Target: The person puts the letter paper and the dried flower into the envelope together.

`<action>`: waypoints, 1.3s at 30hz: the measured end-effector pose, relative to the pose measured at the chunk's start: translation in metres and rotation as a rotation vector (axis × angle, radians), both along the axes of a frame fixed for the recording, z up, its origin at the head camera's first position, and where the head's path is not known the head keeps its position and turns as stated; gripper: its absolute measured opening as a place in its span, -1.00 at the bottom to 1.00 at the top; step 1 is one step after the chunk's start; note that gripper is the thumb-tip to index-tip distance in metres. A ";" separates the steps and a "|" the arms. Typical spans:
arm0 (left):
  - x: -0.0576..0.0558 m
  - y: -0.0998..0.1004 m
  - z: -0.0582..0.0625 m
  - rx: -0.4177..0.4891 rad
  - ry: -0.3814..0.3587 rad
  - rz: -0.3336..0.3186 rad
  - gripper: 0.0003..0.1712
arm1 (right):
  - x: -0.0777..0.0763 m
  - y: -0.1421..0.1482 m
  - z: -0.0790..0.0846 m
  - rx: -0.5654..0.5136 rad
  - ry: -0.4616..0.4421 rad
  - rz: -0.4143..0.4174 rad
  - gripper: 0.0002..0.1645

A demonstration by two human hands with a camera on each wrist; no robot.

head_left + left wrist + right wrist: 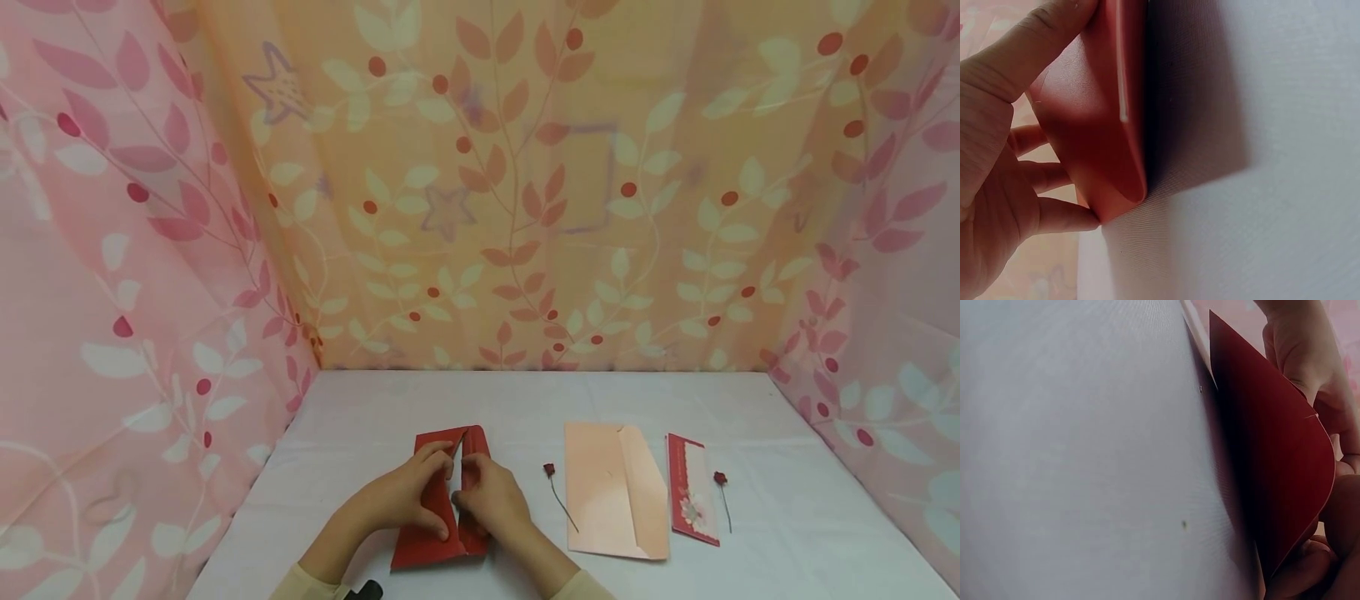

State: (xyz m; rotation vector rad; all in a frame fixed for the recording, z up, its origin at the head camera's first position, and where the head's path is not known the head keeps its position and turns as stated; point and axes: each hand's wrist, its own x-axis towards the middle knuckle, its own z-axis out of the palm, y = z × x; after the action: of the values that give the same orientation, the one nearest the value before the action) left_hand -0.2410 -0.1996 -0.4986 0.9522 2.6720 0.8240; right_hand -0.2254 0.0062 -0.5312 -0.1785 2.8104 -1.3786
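A red envelope [431, 542] lies on the white table in the head view, its flap [1279, 444] lifted along the right side. Inside the opening a pale strip shows; what it belongs to is not clear. My left hand [405, 496] spans the envelope body, thumb on its face and fingers at the far side, as the left wrist view [1007, 144] also shows. On the flap, the curled fingers of my right hand [498, 500] grip the edge. In the right wrist view, the flap partly hides those fingers.
Right of the hands lie a dried red rose [549, 470], a peach envelope [600, 492], a red card [678, 492] with a flower design and a second rose [721, 478]. A dark object [367, 591] sits by the left cuff. Patterned curtains [525, 275] enclose the table [360, 400].
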 end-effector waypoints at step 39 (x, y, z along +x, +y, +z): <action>0.002 0.004 -0.002 -0.050 0.047 0.018 -0.19 | 0.039 0.050 0.030 0.328 0.422 0.331 -0.75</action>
State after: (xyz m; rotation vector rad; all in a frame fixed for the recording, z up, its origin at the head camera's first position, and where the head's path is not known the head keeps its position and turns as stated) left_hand -0.2394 -0.1952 -0.5004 0.9481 2.7311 0.7437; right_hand -0.1859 0.0562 -0.5011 -0.9788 3.0771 -0.8793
